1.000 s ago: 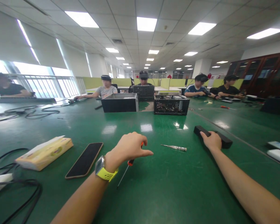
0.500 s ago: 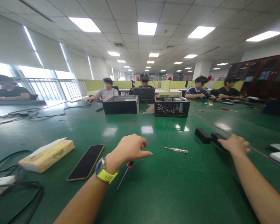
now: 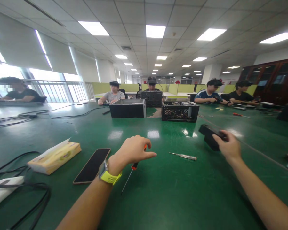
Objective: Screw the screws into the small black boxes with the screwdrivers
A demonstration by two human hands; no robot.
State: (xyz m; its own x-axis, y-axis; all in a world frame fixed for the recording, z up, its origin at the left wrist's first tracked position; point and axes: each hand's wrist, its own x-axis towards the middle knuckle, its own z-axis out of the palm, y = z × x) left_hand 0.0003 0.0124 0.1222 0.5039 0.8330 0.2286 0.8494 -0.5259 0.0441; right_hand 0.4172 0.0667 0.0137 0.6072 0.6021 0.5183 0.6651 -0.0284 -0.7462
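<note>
My left hand (image 3: 132, 148) is over the table, a yellow-green banded watch on its wrist. A screwdriver (image 3: 134, 166) with a black and orange handle passes under its curled fingers, thumb and index finger apart; the metal shaft points down toward me. My right hand (image 3: 230, 147) grips a dark rectangular block (image 3: 213, 131) between thumb and fingers. Directly below and partly hidden by it is another black block (image 3: 211, 142); I cannot tell whether they touch. Between my hands lies a slim clear-handled screwdriver (image 3: 183, 156).
A phone (image 3: 92, 166), a yellow tissue pack (image 3: 55, 157) and black cables (image 3: 44, 198) lie left on the green table (image 3: 158, 198). Open computer cases (image 3: 127, 110) (image 3: 180, 111) stand ahead. Several people sit at the far side, and an orange-handled screwdriver (image 3: 238, 114) lies far right.
My right hand has moved left and raised one black block over the other. My left hand keeps nearly the same pose with the screwdriver. The view has shifted slightly.
</note>
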